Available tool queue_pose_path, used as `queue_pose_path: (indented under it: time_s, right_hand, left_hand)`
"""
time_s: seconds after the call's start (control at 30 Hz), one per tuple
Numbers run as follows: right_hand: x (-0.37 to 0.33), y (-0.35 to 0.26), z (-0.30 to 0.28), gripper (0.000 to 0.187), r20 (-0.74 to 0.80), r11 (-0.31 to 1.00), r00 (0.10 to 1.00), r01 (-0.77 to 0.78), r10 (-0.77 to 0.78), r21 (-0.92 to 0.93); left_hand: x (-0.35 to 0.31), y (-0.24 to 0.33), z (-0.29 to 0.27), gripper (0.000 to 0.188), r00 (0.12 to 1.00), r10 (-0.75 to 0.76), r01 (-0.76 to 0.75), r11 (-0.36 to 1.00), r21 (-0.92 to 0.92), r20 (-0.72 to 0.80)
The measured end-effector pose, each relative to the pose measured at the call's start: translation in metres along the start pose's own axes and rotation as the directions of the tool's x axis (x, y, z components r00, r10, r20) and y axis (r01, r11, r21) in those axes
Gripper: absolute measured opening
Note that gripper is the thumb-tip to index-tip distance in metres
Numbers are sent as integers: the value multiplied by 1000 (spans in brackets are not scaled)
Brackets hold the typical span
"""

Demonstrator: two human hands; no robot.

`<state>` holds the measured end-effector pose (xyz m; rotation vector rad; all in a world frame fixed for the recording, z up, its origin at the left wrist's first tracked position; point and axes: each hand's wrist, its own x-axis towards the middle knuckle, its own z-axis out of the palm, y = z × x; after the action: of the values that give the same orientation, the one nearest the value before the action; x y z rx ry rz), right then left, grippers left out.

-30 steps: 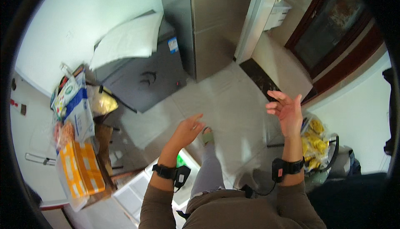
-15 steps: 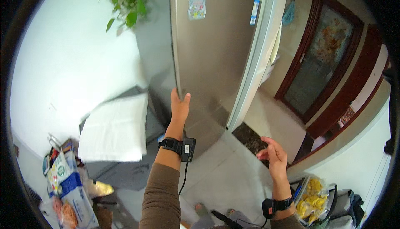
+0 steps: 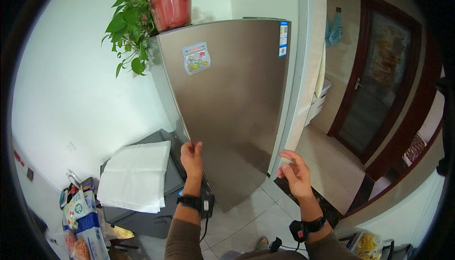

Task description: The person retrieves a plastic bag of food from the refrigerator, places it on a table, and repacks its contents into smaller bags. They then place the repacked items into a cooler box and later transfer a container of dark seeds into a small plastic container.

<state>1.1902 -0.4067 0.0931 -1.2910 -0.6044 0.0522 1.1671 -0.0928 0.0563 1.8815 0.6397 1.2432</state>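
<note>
A tall grey-brown refrigerator door (image 3: 232, 94) fills the middle of the view, with a colourful sticker (image 3: 196, 58) near its upper left. My left hand (image 3: 191, 159) is closed at the door's left edge, its fingers curled there and partly hidden. To the right, my right hand (image 3: 296, 172) hangs in the air before the doorway, holding nothing, with its fingers loosely bent and apart. Both wrists carry black straps with small boxes.
A red pot (image 3: 171, 8) with a trailing green plant stands on top of the refrigerator. White cloth (image 3: 136, 174) covers part of a dark grey box at left. Packages (image 3: 87, 217) lie lower left, and a bag of yellow items (image 3: 367, 246) lower right. Beyond is a brown-framed door (image 3: 379, 75).
My view has tilted up, showing the whole plant pot and the top of the refrigerator. My left hand's fingers look more curled at the door edge. My right hand stays empty.
</note>
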Motion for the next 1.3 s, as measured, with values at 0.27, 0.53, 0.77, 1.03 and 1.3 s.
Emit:
queue_pose_path:
  time_s: [0.27,0.53,0.77,1.03,1.3]
  right_hand:
    - [52,3,-4,78,133,762,858,503,-496,-408]
    - [3,-20,-74,43,-237,904,885,339,-400,-259]
    - [-5,-27,-134,31,-591,835,626,192,-509,-516]
    - [8,-31,-180,32,-580,821,629,175,-519,-544]
    - [14,-28,-164,37,-547,577,261,49,-795,-815]
  left_hand:
    - [-61,11,-18,17,909,397,-400,917,0,126]
    - [-48,25,45,17,903,266,-189,951,-243,338]
    - [-53,63,115,18,740,410,-144,871,-470,534]
    - [-101,81,145,42,372,563,-209,825,-525,738]
    - [-83,-42,105,31,209,169,-340,936,-90,963]
